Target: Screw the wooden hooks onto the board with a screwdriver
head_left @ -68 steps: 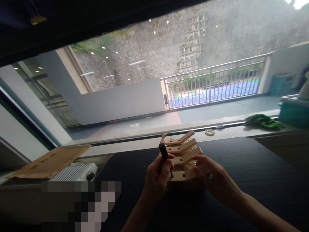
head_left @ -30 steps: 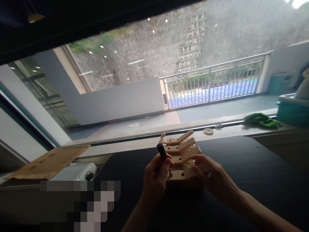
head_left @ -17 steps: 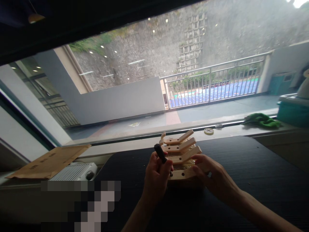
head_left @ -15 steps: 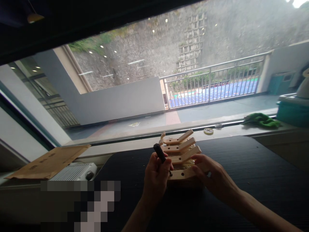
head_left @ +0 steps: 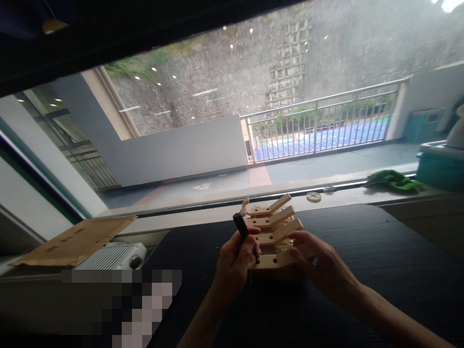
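My left hand (head_left: 237, 256) is closed around the thick black handle of a screwdriver (head_left: 240, 224). The tool slants downward, its thin tip at the left hole of the nearest wooden piece (head_left: 266, 261). That piece is pale, angled and has two dark holes; the fingers of my right hand (head_left: 317, 256) close on its right end and cover it. Behind it, several similar bent wooden pieces (head_left: 259, 222) lie in a row, with crinkled clear plastic (head_left: 277, 247) among them. What lies beneath the nearest piece is in shadow.
The black table (head_left: 362, 251) meets a windowsill carrying a tape roll (head_left: 313, 196), a green cloth (head_left: 393, 181) and a teal box (head_left: 440, 166). Left are a brown paper envelope (head_left: 72, 239) and a white ribbed device (head_left: 112, 256). A large window stands ahead.
The screwdriver and my left hand have shifted very slightly, the tip staying at the same hole. My right hand keeps its place on the wooden piece.
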Tool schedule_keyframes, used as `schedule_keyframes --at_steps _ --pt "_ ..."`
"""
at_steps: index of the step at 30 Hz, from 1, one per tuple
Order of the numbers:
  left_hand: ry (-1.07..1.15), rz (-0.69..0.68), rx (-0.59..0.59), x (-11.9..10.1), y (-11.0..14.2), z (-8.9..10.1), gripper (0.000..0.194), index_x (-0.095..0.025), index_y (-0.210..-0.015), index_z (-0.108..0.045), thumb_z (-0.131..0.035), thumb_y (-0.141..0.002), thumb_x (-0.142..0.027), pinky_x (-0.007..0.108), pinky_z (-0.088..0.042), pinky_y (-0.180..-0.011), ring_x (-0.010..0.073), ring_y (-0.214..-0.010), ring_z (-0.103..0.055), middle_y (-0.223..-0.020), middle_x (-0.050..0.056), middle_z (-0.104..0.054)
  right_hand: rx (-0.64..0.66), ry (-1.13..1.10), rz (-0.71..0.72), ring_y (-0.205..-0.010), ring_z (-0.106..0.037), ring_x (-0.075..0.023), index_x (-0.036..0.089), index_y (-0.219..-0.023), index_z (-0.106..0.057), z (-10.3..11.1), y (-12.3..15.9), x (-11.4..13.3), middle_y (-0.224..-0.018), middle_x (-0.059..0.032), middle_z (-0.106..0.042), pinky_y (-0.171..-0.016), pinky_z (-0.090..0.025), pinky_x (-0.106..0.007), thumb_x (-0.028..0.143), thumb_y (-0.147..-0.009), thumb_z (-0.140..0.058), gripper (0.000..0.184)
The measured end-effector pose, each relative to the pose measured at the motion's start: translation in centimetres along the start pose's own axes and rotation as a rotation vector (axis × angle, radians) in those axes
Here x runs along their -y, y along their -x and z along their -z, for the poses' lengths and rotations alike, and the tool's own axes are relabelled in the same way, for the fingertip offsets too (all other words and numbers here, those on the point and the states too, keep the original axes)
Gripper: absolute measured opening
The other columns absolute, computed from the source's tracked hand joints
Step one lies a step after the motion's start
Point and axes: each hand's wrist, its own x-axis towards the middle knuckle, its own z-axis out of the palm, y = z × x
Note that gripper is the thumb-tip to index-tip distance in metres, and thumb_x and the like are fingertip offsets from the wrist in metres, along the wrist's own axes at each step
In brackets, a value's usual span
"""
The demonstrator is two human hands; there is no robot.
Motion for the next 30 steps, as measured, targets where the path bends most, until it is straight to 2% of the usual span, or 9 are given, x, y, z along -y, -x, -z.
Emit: schedule_keyframes --at_steps 5,8,13,17,20,24,30 --pt "0.048 0.005 -0.086 0.4 0.2 -0.7 0.023 -0.02 -0.097 -0.05 -0.055 -0.085 -0.039 0.022 -0.041 -0.053 0.0112 -0.057 -0.053 -0.062 -0.004 -0.057 -0.003 -0.015 0.01 -0.081 -0.064 -0.0185 0.021 -0.107 -0.054 0.0 -0.1 0.0 -0.097 -0.0065 -0.066 -0.065 -0.053 -0.03 0.034 -0.089 -0.047 0.023" --pt "0.02 -0.014 -0.112 0.2 0.2 -0.9 0.02 -0.019 -0.089 -0.053 -0.055 -0.085 -0.038 0.021 -0.041 -0.052 0.0119 -0.059 -0.055 -0.064 -0.002 -0.059 -0.001 -0.009 0.001 -0.08 -0.063 -0.0183 0.021 -0.106 -0.054 0.0 0.0 0.0 -0.097 -0.0063 -0.066 -0.065 -0.052 -0.03 0.034 -0.089 -0.047 0.023" --pt "-0.035 -0.038 -0.06 -0.4 -0.1 -0.3 0.022 -0.017 -0.091 -0.061 -0.052 -0.087 -0.036 0.024 -0.042 -0.06 0.0134 -0.064 -0.055 -0.066 0.0 -0.059 -0.004 -0.002 -0.007 -0.081 -0.063 -0.0179 0.021 -0.106 -0.053 0.0 0.0 0.1 -0.096 -0.0054 -0.065 -0.067 -0.052 -0.03 0.033 -0.089 -0.047 0.022" --pt "-0.04 -0.004 0.056 -0.6 -0.2 0.4 0.026 -0.016 -0.1 -0.06 -0.047 -0.09 -0.035 0.025 -0.04 -0.057 0.0122 -0.059 -0.052 -0.068 0.001 -0.06 0.008 -0.004 -0.014 -0.082 -0.063 -0.018 0.022 -0.106 -0.053 0.0 0.0 0.2 -0.096 -0.0054 -0.065 -0.068 -0.051 -0.031 0.033 -0.089 -0.047 0.022" --pt "-0.02 0.013 0.083 -0.6 -0.2 0.6 0.027 -0.016 -0.101 -0.059 -0.044 -0.091 -0.036 0.025 -0.041 -0.059 0.0123 -0.06 -0.053 -0.068 0.0 -0.058 0.012 -0.012 -0.022 -0.08 -0.063 -0.0177 0.021 -0.106 -0.053 0.1 0.0 0.3 -0.095 -0.005 -0.065 -0.068 -0.051 -0.031 0.033 -0.089 -0.046 0.022" --pt "-0.012 0.004 0.061 -0.2 -0.1 0.3 0.027 -0.016 -0.1 -0.058 -0.046 -0.09 -0.038 0.027 -0.043 -0.065 0.0137 -0.065 -0.056 -0.066 -0.001 -0.057 0.017 -0.01 -0.019 -0.081 -0.062 -0.0174 0.021 -0.105 -0.053 0.1 0.0 0.2 -0.095 -0.005 -0.064 -0.067 -0.05 -0.03 0.033 -0.089 -0.046 0.021" --pt "-0.068 0.006 -0.017 0.3 -0.1 0.0 0.026 -0.016 -0.093 -0.058 -0.049 -0.088 -0.04 0.025 -0.04 -0.059 0.0132 -0.062 -0.054 -0.066 0.0 -0.058 0.001 -0.01 -0.008 -0.082 -0.061 -0.0166 0.022 -0.105 -0.052 -0.1 0.1 -0.1 -0.096 -0.0039 -0.064 -0.068 -0.049 -0.029 0.032 -0.089 -0.048 0.019"
